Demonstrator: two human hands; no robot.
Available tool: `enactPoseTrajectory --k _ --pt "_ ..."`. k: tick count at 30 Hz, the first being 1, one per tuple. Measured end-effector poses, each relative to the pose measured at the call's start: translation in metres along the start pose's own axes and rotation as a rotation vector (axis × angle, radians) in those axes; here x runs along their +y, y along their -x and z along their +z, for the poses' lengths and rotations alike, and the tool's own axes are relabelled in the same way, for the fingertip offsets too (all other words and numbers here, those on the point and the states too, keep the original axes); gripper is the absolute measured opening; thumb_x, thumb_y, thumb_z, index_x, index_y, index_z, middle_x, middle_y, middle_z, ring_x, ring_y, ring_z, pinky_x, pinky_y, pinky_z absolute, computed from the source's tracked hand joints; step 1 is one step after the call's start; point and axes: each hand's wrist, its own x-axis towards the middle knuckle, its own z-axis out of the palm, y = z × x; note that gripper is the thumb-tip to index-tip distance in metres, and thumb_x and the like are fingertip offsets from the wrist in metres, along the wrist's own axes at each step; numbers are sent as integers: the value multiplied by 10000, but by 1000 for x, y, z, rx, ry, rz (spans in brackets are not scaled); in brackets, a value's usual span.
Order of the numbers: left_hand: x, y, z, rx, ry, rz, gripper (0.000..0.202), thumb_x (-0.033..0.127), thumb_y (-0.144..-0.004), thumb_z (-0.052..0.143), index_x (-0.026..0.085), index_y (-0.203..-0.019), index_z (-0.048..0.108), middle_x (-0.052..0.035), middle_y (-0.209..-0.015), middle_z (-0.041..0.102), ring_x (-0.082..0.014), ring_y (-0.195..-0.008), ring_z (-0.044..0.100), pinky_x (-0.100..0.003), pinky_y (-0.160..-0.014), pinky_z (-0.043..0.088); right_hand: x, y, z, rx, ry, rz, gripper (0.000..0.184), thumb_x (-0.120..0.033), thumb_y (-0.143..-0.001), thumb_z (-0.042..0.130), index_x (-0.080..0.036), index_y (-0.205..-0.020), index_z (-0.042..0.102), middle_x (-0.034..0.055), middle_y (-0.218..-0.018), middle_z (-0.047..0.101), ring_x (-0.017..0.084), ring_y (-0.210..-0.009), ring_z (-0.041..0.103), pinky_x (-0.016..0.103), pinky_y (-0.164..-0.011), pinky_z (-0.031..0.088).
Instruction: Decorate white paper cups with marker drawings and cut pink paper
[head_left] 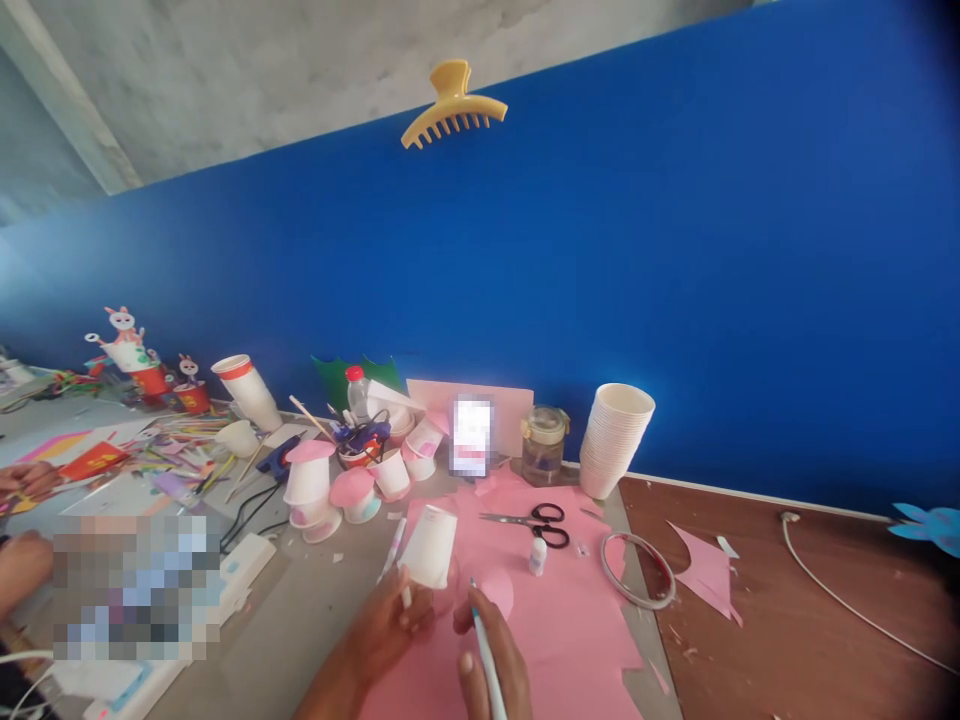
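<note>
My right hand (495, 650) grips a white and light-blue pen (489, 665), its tip pointing away from me over pink paper (570, 640). My left hand (394, 615) is closed beside it, with a small white piece (406, 596) showing between the fingers; what else they hold is unclear. Just beyond that hand lies a white paper cup (430, 545) on its side. A round pink paper disc (495, 592) lies close to my right hand. Farther up the paper are black-handled scissors (536, 519) and a small white bottle (538, 556).
A stack of paper cups (616, 440) stands right of a lidded jar (544, 445). A lit phone (471, 437) leans at the back. Pink-topped cups (309, 475) crowd the left. A roll of tape (637, 570) lies right. Another person's hand (30, 482) is at far left.
</note>
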Motion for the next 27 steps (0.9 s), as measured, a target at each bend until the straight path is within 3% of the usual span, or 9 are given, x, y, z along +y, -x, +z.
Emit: enactPoseTrajectory --k 5,10,14,20,27 --pt "4 4 0 -86 -83 32 440 570 -724 669 154 -645 547 91 -410 264 -65 -425 206 -245 -484 187 6 -6 -3 -4 -51 130 408 -465 -943 386 -209 -1200 573 57 -793 639 201 -678 640 309 -604 539" --pt "6 6 -2 -87 -75 45 425 551 -741 661 134 -787 600 98 -423 273 -63 -427 197 -241 -483 195 13 -3 1 73 42 259 388 -454 -912 466 -213 -1211 519 63 -851 658 184 -666 633 277 -586 535" --pt "6 5 -4 -86 -68 49 424 558 -735 664 144 -775 583 102 -422 264 -65 -414 217 -237 -481 208 14 -4 0 71 91 263 323 -415 -914 476 -214 -1165 507 75 -893 653 181 -693 632 267 -600 537" --pt "4 3 -8 -111 -70 72 433 539 -751 660 143 -918 603 97 -438 324 -65 -409 231 -239 -483 219 13 -6 -8 50 127 261 258 -365 -899 520 -203 -1098 552 57 -854 653 180 -704 630 249 -609 521" --pt "1 3 -6 -121 -88 85 404 542 -748 660 164 -883 609 92 -447 315 -64 -433 204 -242 -491 237 12 -6 -13 20 145 241 261 -358 -886 544 -199 -1088 585 61 -839 683 185 -662 649 247 -566 518"
